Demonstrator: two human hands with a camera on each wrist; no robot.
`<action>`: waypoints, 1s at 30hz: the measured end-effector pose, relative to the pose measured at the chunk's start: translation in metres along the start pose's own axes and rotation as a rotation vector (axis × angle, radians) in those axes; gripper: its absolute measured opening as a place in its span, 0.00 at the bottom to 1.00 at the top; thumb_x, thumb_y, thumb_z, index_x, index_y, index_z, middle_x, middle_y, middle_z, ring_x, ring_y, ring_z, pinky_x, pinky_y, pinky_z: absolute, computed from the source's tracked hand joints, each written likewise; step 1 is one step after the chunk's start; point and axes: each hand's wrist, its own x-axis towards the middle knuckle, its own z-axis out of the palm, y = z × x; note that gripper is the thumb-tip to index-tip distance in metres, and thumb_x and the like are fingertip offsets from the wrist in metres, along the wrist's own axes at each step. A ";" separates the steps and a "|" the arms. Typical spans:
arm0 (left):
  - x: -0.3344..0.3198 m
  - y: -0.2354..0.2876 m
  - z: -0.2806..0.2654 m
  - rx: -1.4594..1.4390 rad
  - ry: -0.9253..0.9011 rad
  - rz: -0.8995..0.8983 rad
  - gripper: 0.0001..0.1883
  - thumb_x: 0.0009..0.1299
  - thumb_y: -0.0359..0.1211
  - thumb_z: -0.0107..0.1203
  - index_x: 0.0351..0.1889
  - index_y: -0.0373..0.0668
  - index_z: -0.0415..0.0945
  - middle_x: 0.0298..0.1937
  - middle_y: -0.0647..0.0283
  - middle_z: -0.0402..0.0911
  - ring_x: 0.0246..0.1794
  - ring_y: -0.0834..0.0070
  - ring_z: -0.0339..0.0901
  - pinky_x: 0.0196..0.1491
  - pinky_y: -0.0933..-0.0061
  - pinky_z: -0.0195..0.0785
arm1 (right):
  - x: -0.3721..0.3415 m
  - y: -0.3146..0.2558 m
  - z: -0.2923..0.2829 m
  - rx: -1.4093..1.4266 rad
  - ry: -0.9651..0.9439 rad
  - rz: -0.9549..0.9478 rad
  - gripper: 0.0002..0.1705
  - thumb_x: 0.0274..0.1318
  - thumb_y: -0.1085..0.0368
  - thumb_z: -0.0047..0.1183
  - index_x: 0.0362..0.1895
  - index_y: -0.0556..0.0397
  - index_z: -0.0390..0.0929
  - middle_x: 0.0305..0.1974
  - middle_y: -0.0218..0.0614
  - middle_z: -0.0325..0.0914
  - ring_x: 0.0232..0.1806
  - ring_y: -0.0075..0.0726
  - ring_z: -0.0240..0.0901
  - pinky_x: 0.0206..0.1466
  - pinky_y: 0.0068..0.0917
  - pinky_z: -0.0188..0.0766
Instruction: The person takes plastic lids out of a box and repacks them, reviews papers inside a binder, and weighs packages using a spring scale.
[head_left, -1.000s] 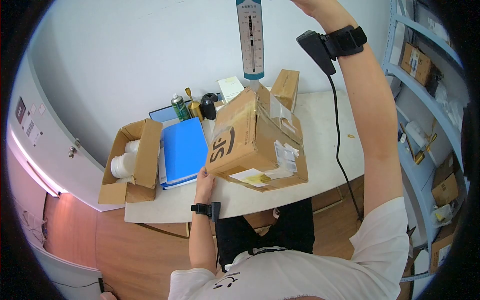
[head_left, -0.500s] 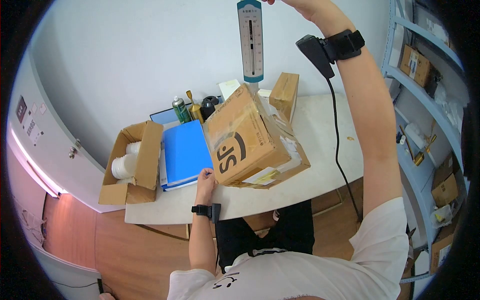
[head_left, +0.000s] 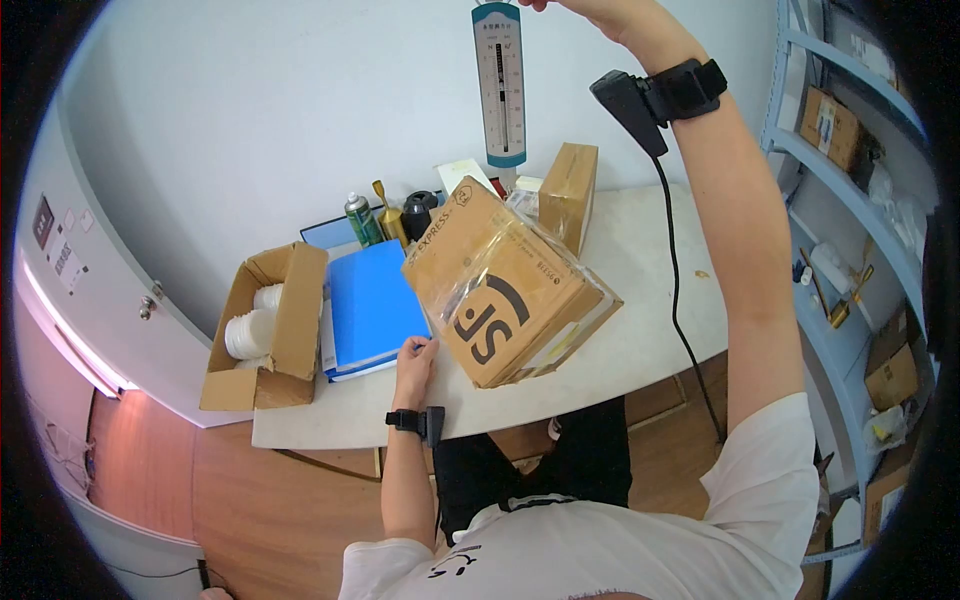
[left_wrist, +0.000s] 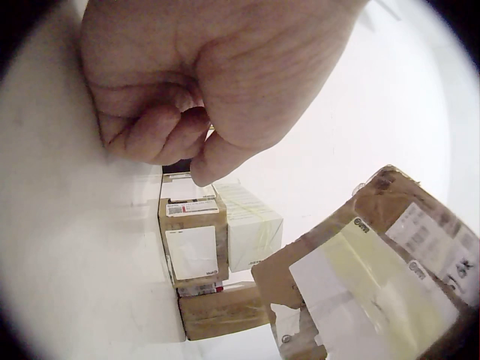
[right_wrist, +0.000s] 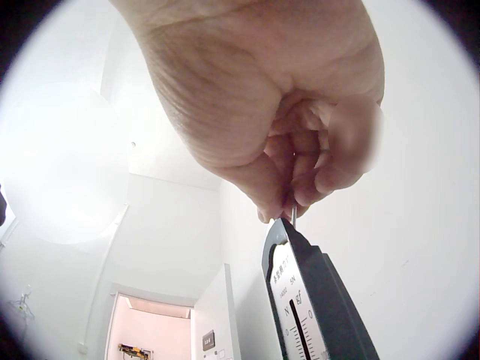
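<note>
High in the head view, my right hand (head_left: pixel 612 14) pinches the thin metal loop at the top of a spring scale (head_left: pixel 499 90). The right wrist view shows thumb and fingertips on that loop, above the scale's N and gf markings. Below the scale a taped cardboard box (head_left: pixel 505 290) hangs tilted over the table, its printed side up front; the scale's lower end passes behind the box's top corner. My left hand (head_left: pixel 414 368) rests on the table with fingers loosely curled and holding nothing, beside the blue folder (head_left: pixel 372 300) and left of the box.
An open carton (head_left: pixel 290 330) with white rolls stands at the table's left. Behind are a green spray can (head_left: pixel 362 220), a brass-coloured object (head_left: pixel 389 222), a black object (head_left: pixel 416 215) and another cardboard box (head_left: pixel 568 200). A black cable (head_left: pixel 676 290) hangs from the right wrist; shelves (head_left: pixel 840 170) stand at right.
The hanging box has turned, bringing its printed side round to the front and moving its corner away from my left hand. The spring scale came down slightly and now hangs almost still.
</note>
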 end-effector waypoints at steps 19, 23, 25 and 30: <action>-0.085 0.038 0.112 -1.084 -0.876 -0.649 0.39 0.79 0.59 0.33 0.78 0.41 0.52 0.79 0.41 0.53 0.78 0.43 0.52 0.75 0.33 0.48 | -0.004 0.023 0.024 0.196 -0.052 -0.097 0.11 0.69 0.62 0.54 0.43 0.58 0.82 0.31 0.30 0.80 0.26 0.19 0.72 0.31 0.18 0.72; -0.082 0.034 0.126 -1.377 -0.681 -0.716 0.37 0.79 0.57 0.37 0.77 0.42 0.55 0.77 0.47 0.57 0.76 0.46 0.56 0.74 0.36 0.51 | -0.020 0.034 0.014 0.380 -0.050 -0.116 0.13 0.71 0.59 0.54 0.44 0.57 0.79 0.34 0.29 0.79 0.30 0.19 0.74 0.36 0.19 0.73; -0.079 0.025 0.124 -1.303 -0.601 -0.561 0.36 0.79 0.56 0.38 0.75 0.39 0.58 0.76 0.51 0.63 0.75 0.50 0.60 0.73 0.38 0.55 | -0.036 0.052 0.003 0.474 -0.084 -0.103 0.13 0.71 0.58 0.54 0.45 0.56 0.78 0.36 0.29 0.79 0.33 0.21 0.75 0.41 0.20 0.74; -0.057 0.032 0.103 -1.418 -0.573 -0.319 0.34 0.79 0.54 0.41 0.73 0.40 0.61 0.75 0.53 0.64 0.75 0.54 0.60 0.74 0.46 0.53 | -0.105 0.106 -0.023 0.709 -0.042 -0.113 0.12 0.73 0.60 0.52 0.49 0.54 0.76 0.42 0.35 0.78 0.39 0.29 0.76 0.46 0.23 0.74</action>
